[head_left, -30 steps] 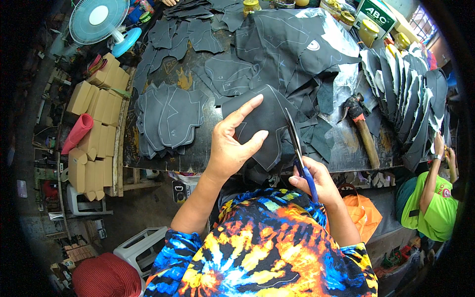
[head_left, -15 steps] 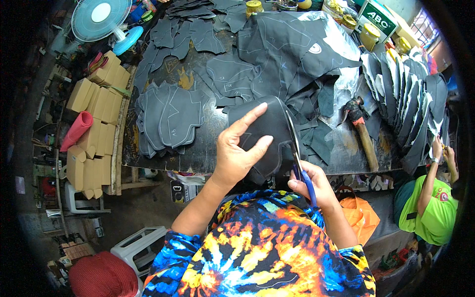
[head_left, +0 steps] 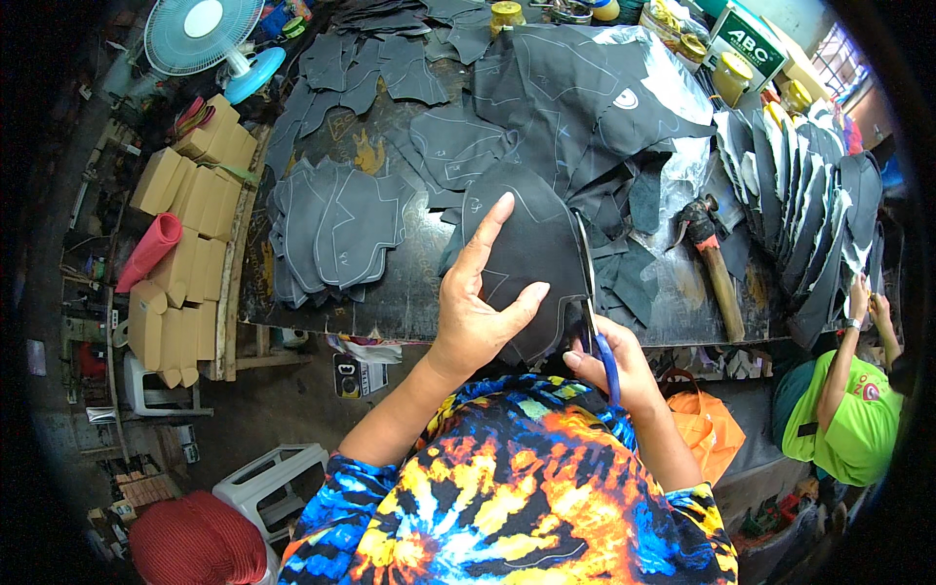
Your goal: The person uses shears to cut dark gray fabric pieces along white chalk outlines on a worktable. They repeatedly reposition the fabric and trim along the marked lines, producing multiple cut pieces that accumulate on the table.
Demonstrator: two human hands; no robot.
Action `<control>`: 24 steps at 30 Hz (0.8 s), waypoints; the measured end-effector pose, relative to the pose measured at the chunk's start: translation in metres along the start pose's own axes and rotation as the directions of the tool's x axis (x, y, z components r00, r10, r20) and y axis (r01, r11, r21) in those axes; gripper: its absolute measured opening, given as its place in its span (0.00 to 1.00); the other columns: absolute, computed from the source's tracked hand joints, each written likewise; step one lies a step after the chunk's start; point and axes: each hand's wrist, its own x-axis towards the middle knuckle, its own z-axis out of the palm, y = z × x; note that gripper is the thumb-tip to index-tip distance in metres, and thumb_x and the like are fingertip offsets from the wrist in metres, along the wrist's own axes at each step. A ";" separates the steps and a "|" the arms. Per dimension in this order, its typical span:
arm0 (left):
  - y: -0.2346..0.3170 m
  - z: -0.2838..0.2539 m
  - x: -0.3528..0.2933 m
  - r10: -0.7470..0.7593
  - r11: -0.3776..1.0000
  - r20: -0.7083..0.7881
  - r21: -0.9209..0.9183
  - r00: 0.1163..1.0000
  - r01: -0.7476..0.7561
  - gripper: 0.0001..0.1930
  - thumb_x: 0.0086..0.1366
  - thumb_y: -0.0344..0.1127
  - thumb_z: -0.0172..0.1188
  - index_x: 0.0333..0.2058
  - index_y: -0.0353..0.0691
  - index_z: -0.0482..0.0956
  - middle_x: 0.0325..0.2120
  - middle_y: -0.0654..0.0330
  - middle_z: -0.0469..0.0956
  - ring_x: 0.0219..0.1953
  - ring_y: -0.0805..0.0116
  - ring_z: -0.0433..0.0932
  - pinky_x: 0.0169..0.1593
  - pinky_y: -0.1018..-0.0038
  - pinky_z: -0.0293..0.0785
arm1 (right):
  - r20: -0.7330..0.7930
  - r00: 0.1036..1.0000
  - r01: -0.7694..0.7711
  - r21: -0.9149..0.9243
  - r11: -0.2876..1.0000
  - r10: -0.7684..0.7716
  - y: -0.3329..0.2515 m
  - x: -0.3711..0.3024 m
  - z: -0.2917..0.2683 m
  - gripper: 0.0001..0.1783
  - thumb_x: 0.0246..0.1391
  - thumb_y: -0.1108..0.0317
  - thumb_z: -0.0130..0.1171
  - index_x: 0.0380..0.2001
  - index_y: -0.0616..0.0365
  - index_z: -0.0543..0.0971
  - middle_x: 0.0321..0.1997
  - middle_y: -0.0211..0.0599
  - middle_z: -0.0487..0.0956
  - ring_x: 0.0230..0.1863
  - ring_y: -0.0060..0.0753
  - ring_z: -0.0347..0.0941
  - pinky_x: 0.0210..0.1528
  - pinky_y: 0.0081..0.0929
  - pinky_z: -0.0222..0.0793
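Note:
In my left hand is a black leather-like piece with pale outlines drawn on it. The forefinger and thumb lie over its face; the other fingers are partly hidden behind it. My right hand grips blue-handled scissors at the piece's right side, blades pointing up and away from me along its edge. Beyond my hands, a large black sheet with drawn lines covers the middle of the table. To the left lies a stack of cut black pieces.
A hammer with a wooden handle lies right of the scissors. Further right hang layered black pieces, beside a co-worker in a green shirt. Cardboard boxes and a fan stand left of the table.
The held piece has turned and tilted, so more of its marked face shows. My left hand has shifted slightly right and down, and the scissors have moved slightly along the edge.

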 end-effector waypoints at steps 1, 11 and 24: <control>-0.001 0.001 -0.001 -0.001 1.000 -0.001 -0.005 1.000 0.001 0.44 0.55 0.19 0.68 0.70 0.34 0.60 0.64 0.52 0.70 0.60 0.67 0.74 0.63 0.72 0.70 | 0.005 0.999 0.040 0.024 0.999 -0.040 -0.002 0.002 0.001 0.12 0.57 0.67 0.69 0.35 0.58 0.75 0.29 0.20 0.71 0.31 0.13 0.64 0.35 0.18 0.64; -0.002 0.002 -0.010 -0.011 0.999 0.009 0.034 1.000 0.010 0.43 0.55 0.20 0.69 0.70 0.33 0.61 0.65 0.51 0.69 0.61 0.66 0.74 0.63 0.71 0.70 | -0.051 0.998 0.032 -0.013 0.999 -0.033 -0.004 0.008 0.003 0.11 0.57 0.66 0.69 0.33 0.58 0.76 0.27 0.18 0.70 0.29 0.13 0.63 0.33 0.16 0.62; -0.001 -0.010 0.004 -0.049 0.997 -0.114 -0.058 0.992 0.042 0.21 0.59 0.21 0.70 0.53 0.33 0.81 0.47 0.59 0.82 0.48 0.73 0.80 0.54 0.76 0.76 | 0.090 0.993 0.060 0.103 0.993 -0.069 0.001 0.003 -0.004 0.11 0.58 0.67 0.68 0.33 0.55 0.73 0.26 0.17 0.68 0.29 0.12 0.62 0.32 0.15 0.61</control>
